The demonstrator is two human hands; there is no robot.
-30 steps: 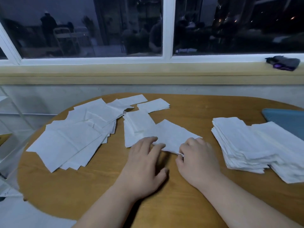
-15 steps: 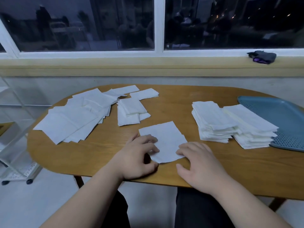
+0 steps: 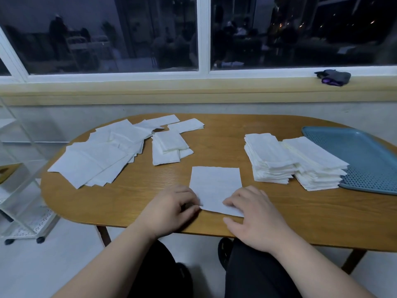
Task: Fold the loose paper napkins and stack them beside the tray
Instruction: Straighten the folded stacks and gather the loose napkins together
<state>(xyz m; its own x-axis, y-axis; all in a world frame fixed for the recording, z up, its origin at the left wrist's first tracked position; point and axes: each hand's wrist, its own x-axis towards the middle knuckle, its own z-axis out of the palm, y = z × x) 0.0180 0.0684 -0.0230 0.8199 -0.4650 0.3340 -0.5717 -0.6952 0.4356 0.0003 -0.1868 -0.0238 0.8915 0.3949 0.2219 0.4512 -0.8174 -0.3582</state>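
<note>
A white rectangular paper napkin (image 3: 216, 188) lies near the front edge of the oval wooden table (image 3: 225, 143), left of the folded napkin stacks (image 3: 270, 160) beside the blue perforated plastic tray (image 3: 365, 155). The left hand (image 3: 171, 208) seems to pinch its near-left corner with curled fingers; the right hand (image 3: 255, 216) rests spread fingers on the near-right corner, gripping nothing. Lifting one corner alone could skew or tear the sheet.
</note>
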